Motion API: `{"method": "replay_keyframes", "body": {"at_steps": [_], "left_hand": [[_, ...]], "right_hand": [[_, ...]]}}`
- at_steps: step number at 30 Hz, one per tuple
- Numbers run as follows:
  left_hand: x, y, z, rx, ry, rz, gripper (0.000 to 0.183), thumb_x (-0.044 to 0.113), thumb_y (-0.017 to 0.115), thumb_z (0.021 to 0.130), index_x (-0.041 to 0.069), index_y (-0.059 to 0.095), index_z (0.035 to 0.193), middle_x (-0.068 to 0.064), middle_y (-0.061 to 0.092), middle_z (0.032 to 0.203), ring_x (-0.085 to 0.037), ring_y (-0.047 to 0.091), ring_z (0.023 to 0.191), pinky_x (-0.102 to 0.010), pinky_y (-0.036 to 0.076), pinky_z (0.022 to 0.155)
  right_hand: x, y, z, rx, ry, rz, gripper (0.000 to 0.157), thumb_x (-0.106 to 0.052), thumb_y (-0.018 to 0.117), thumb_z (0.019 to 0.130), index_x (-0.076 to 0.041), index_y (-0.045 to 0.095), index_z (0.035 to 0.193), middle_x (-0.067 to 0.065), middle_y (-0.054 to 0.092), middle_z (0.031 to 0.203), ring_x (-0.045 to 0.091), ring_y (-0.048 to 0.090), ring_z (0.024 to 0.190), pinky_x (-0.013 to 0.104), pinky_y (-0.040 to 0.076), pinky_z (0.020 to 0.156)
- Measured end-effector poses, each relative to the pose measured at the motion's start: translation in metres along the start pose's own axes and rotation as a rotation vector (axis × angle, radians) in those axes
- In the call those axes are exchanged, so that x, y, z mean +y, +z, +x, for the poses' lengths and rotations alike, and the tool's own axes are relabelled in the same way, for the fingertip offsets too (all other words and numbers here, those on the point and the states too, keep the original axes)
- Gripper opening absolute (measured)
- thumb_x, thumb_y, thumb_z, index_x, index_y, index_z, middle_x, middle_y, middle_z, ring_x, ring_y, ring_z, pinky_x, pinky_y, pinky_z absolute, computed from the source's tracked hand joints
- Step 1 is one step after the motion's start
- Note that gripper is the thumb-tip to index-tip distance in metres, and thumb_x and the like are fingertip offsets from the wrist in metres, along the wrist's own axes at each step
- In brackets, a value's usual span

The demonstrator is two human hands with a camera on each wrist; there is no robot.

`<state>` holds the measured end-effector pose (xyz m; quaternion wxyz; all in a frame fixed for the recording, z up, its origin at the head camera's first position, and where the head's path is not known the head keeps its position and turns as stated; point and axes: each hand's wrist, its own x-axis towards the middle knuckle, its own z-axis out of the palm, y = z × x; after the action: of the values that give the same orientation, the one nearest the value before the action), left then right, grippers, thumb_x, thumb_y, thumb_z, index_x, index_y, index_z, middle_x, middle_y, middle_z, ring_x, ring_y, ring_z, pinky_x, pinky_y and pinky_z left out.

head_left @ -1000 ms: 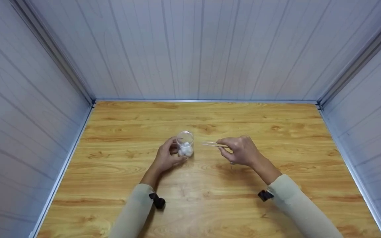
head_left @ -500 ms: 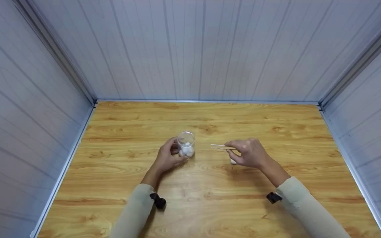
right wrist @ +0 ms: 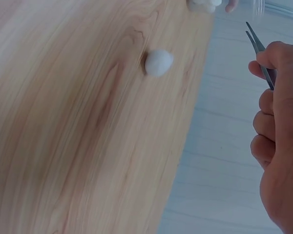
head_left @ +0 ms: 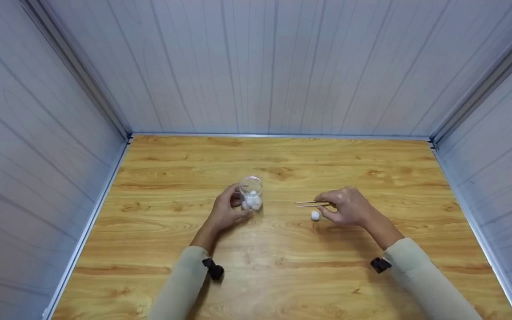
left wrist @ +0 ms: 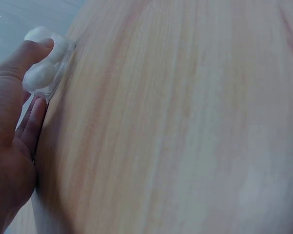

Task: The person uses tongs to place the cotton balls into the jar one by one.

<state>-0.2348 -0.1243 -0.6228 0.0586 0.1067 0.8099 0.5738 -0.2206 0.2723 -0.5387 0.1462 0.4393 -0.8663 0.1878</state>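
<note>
A clear cup (head_left: 251, 183) stands on the table with several white cotton balls (head_left: 252, 202) inside. My left hand (head_left: 226, 212) grips the cup low down from its left side; in the left wrist view the thumb lies across its wall in front of the cotton balls (left wrist: 40, 75). My right hand (head_left: 345, 208) pinches metal tweezers (head_left: 307, 205), whose tips point left toward the cup and are parted with nothing between them. On the table, just below the tweezers in the head view, lies a single cotton ball (head_left: 315, 215), also seen in the right wrist view as a round white ball (right wrist: 159, 62).
The wood-grain table (head_left: 256, 266) is walled in by a pale back panel (head_left: 256, 66), a left panel (head_left: 29, 169) and a right panel (head_left: 496, 155). Each sleeve carries a small black wrist camera, one at the left (head_left: 214, 270) and one at the right (head_left: 380, 265).
My right hand with the tweezers has moved right and slightly toward me, bringing the single cotton ball fully into sight. My left hand stays on the cup.
</note>
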Motion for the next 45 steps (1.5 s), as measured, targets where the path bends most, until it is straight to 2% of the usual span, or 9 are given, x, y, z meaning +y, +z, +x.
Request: {"method": "replay_keyframes", "body": {"at_steps": [7, 14, 16, 21, 24, 26, 32, 38, 45], "left_hand": [[-0.001, 0.001, 0.000, -0.012, 0.015, -0.008, 0.082, 0.003, 0.095, 0.089, 0.003, 0.055, 0.160, -0.024, 0.070, 0.139, -0.038, 0.073, 0.131, -0.036, 0.064, 0.112], [0.001, 0.001, 0.000, -0.007, 0.013, -0.027, 0.082, 0.002, 0.095, 0.087, 0.002, 0.055, 0.159, -0.024, 0.070, 0.137, -0.037, 0.074, 0.129, -0.034, 0.064, 0.111], [0.001, 0.001, 0.000, -0.006, 0.009, -0.033, 0.082, 0.002, 0.095, 0.087, 0.003, 0.055, 0.159, -0.024, 0.070, 0.137, -0.037, 0.073, 0.129, -0.035, 0.064, 0.111], [0.000, 0.002, 0.001, -0.008, -0.005, -0.035, 0.083, 0.002, 0.095, 0.088, 0.004, 0.055, 0.160, -0.024, 0.070, 0.138, -0.036, 0.073, 0.130, -0.039, 0.064, 0.114], [0.000, 0.002, 0.000, -0.007, -0.002, -0.031, 0.082, 0.002, 0.095, 0.087, 0.004, 0.055, 0.159, -0.024, 0.070, 0.139, -0.037, 0.073, 0.131, -0.041, 0.064, 0.115], [0.000, 0.002, 0.000, -0.004, 0.002, -0.029, 0.082, 0.002, 0.095, 0.087, 0.003, 0.056, 0.159, -0.024, 0.070, 0.139, -0.038, 0.073, 0.131, -0.040, 0.064, 0.114], [-0.001, 0.001, 0.001, -0.005, 0.009, -0.019, 0.079, 0.002, 0.095, 0.087, 0.003, 0.057, 0.156, -0.024, 0.070, 0.136, -0.036, 0.073, 0.129, -0.032, 0.063, 0.111], [-0.001, 0.001, 0.000, -0.004, 0.010, -0.013, 0.079, 0.001, 0.095, 0.086, 0.004, 0.058, 0.156, -0.024, 0.071, 0.136, -0.037, 0.073, 0.129, -0.034, 0.064, 0.110], [0.000, 0.001, 0.000, 0.002, 0.006, -0.021, 0.080, 0.000, 0.095, 0.086, 0.003, 0.057, 0.156, -0.024, 0.070, 0.134, -0.036, 0.073, 0.127, -0.030, 0.063, 0.109]], "right_hand": [[0.009, -0.001, -0.013, -0.092, 0.075, 0.041, 0.010, -0.013, 0.080, 0.098, -0.011, 0.086, 0.106, 0.006, 0.088, 0.093, 0.018, 0.079, 0.066, 0.034, 0.063, 0.057], [0.022, -0.003, -0.022, -0.121, 0.142, 0.064, 0.010, -0.013, 0.080, 0.096, -0.012, 0.086, 0.105, 0.005, 0.087, 0.088, 0.016, 0.075, 0.064, 0.033, 0.061, 0.059], [0.026, -0.005, -0.023, -0.125, 0.159, 0.074, 0.010, -0.012, 0.080, 0.096, -0.012, 0.086, 0.105, 0.005, 0.087, 0.086, 0.012, 0.070, 0.062, 0.030, 0.058, 0.058], [0.032, -0.007, -0.026, -0.177, 0.223, 0.105, 0.008, -0.012, 0.079, 0.099, -0.012, 0.085, 0.105, 0.001, 0.078, 0.072, -0.003, 0.043, 0.056, 0.022, 0.040, 0.056], [0.033, -0.007, -0.026, -0.230, 0.288, 0.129, 0.009, -0.015, 0.078, 0.100, -0.013, 0.085, 0.106, -0.001, 0.071, 0.067, -0.004, 0.034, 0.058, 0.021, 0.033, 0.057], [0.033, -0.008, -0.025, -0.265, 0.330, 0.144, 0.011, -0.017, 0.078, 0.101, -0.013, 0.086, 0.107, 0.000, 0.072, 0.070, -0.002, 0.036, 0.059, 0.021, 0.034, 0.058], [0.033, -0.009, -0.023, -0.360, 0.429, 0.209, 0.015, -0.019, 0.075, 0.102, -0.013, 0.087, 0.108, 0.003, 0.083, 0.089, 0.003, 0.050, 0.067, 0.025, 0.045, 0.066], [0.036, -0.004, -0.026, -0.382, 0.425, 0.249, 0.014, -0.017, 0.075, 0.101, -0.013, 0.087, 0.107, 0.004, 0.085, 0.095, 0.002, 0.054, 0.073, 0.026, 0.049, 0.069], [0.037, 0.000, -0.027, -0.411, 0.442, 0.231, 0.016, -0.019, 0.075, 0.102, -0.013, 0.087, 0.111, 0.005, 0.086, 0.098, 0.003, 0.052, 0.071, 0.026, 0.046, 0.067]]}}
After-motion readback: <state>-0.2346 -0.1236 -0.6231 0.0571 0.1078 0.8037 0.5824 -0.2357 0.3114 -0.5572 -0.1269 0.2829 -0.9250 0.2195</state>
